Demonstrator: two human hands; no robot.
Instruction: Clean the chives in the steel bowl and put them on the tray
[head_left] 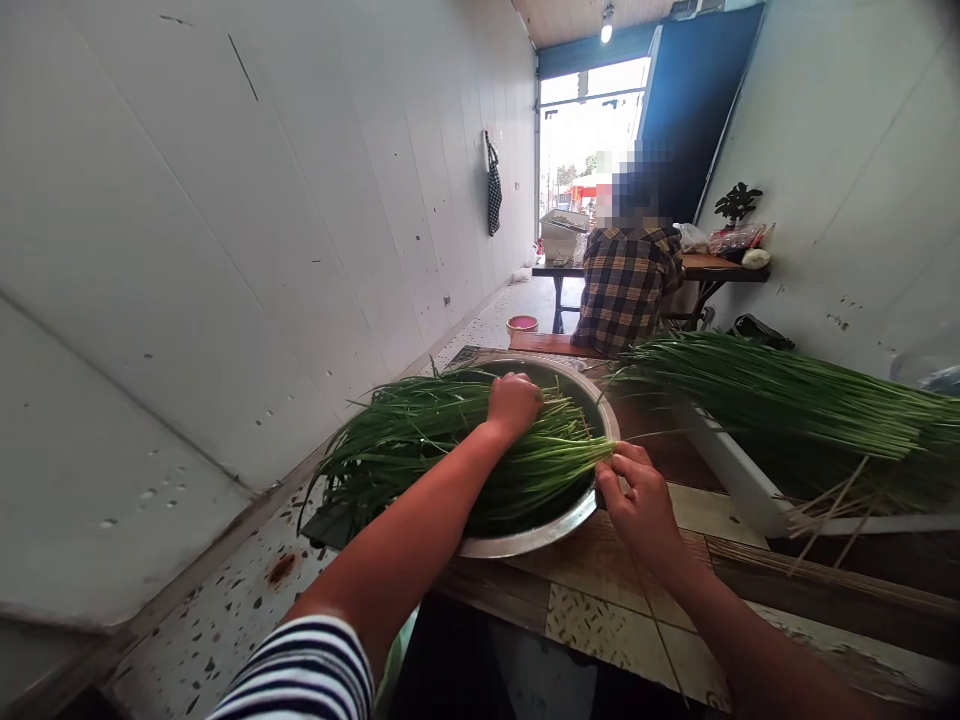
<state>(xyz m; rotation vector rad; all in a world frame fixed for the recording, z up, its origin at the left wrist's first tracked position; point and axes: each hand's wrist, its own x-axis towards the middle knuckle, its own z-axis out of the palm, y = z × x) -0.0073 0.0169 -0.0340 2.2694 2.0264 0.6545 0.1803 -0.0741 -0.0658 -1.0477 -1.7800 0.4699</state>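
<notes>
A wide metal basin (pixel 517 546) stands on the table in front of me, heaped with long garlic chives (pixel 427 420) whose leaf tips hang over its left side. My left hand (pixel 516 405) lies on the heap with its fingers curled round some stalks near their pale ends. At the basin's right rim, my right hand (pixel 634 485) pinches the gathered stalk ends of a bunch. A thin straw-like strand (pixel 660 635) trails below the right hand. My left fingertips are partly hidden among the stalks.
More chives (pixel 795 400) lie in a white tray (pixel 739 470) at right, with thin dry strands (pixel 832 510) at its edge. Beyond the basin, a person in a plaid shirt (pixel 626 285) sits facing away at another table (pixel 720 265). A wall (pixel 300 200) runs along the left.
</notes>
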